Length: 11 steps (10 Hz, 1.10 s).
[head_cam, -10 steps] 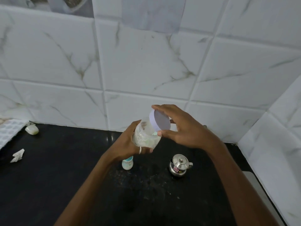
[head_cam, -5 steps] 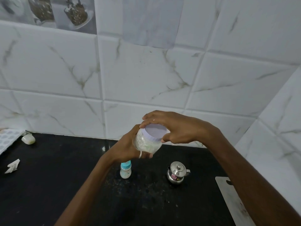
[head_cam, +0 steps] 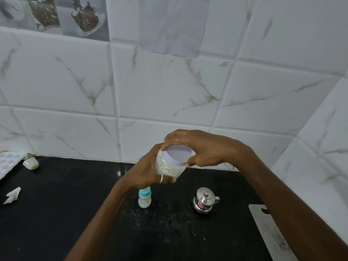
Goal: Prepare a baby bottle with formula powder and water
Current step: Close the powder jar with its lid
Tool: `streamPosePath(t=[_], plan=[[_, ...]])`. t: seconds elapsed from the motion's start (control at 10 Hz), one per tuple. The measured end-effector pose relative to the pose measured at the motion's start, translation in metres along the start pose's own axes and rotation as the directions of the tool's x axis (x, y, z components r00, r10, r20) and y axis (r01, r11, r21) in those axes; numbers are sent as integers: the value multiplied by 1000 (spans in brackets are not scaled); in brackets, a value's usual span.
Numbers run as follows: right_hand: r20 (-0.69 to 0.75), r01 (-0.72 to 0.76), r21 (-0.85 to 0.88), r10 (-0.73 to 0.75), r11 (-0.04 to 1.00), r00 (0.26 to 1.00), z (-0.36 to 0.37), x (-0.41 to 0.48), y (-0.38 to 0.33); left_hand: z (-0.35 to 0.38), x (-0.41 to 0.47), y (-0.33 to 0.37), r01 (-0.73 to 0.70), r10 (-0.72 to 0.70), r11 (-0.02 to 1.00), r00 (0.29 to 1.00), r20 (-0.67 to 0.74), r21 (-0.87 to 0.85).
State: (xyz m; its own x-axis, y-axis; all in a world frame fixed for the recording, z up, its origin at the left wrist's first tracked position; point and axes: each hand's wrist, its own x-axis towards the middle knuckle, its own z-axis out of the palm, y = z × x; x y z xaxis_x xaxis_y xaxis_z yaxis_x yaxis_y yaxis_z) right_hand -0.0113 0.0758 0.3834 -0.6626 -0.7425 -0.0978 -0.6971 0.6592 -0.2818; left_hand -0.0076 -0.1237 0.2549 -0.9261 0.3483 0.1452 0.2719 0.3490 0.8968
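Observation:
I hold a clear jar of white formula powder (head_cam: 166,166) in the air above the black counter (head_cam: 56,213). My left hand (head_cam: 145,171) wraps the jar's body from below. My right hand (head_cam: 199,147) grips its pale lilac lid (head_cam: 178,154), which sits flat on the jar's mouth. A small baby bottle (head_cam: 144,197) with a teal collar stands upright on the counter just under my left wrist, with white contents in its lower part. A small steel pot (head_cam: 204,202) with a lid and spout stands to the bottle's right.
White marble-look tiles form the back wall and the right corner wall. A pale cutting board (head_cam: 271,234) lies at the counter's right edge. A crumpled paper scrap (head_cam: 12,195), a small white object (head_cam: 31,163) and a dimpled white tray (head_cam: 8,162) are at the left.
The lid was tilted off the jar's mouth a second ago; it now sits flat on the jar under my right hand. The view has risen, showing more wall.

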Motion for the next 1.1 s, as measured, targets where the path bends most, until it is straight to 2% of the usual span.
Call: streamPosePath(t=[0.3,0.4,0.5,0.6,0.7,0.8,0.9,1.0,1.1], plan=[[-25,-61,4,61,998,998,5,4,2,14,-1,-6,4,-6,1000,991,-132,-18],[-41,-82,15,82,997,996,7,5,2,14,-10,-2,52,-54,999,986,-158,-13],[-64,-105,13,105,994,992,9,7,4,20,-15,9,130,-130,991,991,-15,-14],[-84,-144,3,144,990,986,13,9,5,12,12,54,591,-582,797,806,-106,121],[-101,-187,-5,186,982,977,15,10,5,21,0,18,326,-306,882,946,-112,340],[-115,-219,-14,216,976,970,16,11,3,20,-5,-10,29,-26,1000,983,-180,12],[-128,-261,-26,255,965,958,17,11,0,22,-1,-14,-55,51,998,967,-248,-10],[-152,-306,-49,296,951,943,19,13,-4,21,2,-17,-40,46,999,961,-272,27],[-183,-357,-82,338,930,923,23,14,-9,25,8,-13,92,-61,990,964,-259,108]])
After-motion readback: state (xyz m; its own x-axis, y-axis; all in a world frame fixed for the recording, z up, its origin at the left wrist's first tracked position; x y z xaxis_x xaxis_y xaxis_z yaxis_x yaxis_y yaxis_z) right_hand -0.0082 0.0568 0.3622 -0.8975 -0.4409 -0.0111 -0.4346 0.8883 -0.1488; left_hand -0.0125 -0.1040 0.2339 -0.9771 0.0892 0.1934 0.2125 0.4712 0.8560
